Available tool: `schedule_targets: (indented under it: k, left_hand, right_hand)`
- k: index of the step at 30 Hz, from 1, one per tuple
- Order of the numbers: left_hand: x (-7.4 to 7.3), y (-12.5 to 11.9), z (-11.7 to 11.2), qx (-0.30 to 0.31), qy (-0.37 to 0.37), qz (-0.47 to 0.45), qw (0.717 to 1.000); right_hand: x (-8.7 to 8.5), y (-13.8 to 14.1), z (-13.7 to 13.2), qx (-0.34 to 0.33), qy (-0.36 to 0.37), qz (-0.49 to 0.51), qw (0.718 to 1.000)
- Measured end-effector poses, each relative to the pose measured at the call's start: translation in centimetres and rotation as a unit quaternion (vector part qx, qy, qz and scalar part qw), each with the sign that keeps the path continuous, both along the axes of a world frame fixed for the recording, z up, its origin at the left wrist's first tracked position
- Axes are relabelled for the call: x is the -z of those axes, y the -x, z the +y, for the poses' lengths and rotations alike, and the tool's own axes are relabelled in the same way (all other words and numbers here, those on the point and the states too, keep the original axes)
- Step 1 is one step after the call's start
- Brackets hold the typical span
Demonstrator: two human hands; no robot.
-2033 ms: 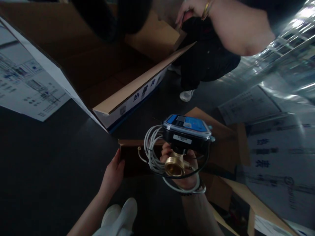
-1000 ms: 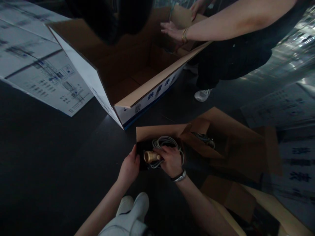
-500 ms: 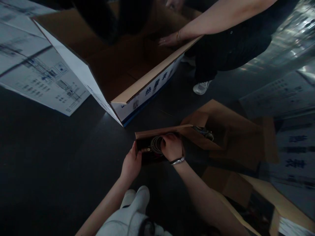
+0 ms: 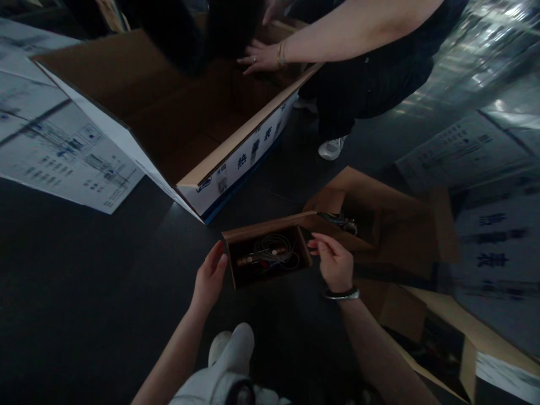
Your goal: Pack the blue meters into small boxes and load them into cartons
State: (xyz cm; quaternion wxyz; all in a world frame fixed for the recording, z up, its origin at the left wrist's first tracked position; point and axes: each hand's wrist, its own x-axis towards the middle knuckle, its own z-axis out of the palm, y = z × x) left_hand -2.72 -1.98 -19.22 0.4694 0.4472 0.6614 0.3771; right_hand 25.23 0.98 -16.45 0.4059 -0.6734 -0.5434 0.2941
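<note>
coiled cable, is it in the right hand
No, the coiled cable lies inside the small open box, while the right hand is outside it.

Holding left hand (image 4: 208, 281) and right hand (image 4: 336, 269) at opposite ends of a small carton (image 4: 261, 229) containing coiled cable (image 4: 274, 241) and brass-coloured fittings (image 4: 243, 261).

Dim light leaves the small box (image 4: 261, 226) shadowed inside. Glare streaks the far right, and lettering (image 4: 493, 260) nearby smears.
</note>
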Motion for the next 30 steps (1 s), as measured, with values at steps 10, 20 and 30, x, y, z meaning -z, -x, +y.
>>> schedule_targets:
  k: [10, 20, 30]
  left_hand:
    - [5.1, -3.4, 1.1, -0.065, -0.087, 0.036, 0.993]
    - [-1.6, -0.8, -3.6, 0.124, 0.013, 0.173, 0.977]
    - [3.5, -2.0, -5.7, 0.086, -0.183, 0.280, 0.938]
  right_hand:
    - [8.2, -0.2, 4.1, -0.132, 0.116, 0.167, 0.970]
    - [0.2, -3.2, 1.4, -0.332, 0.136, -0.147, 0.922]
    - [4.2, -4.1, -1.0, -0.301, -0.042, -0.141, 0.942]
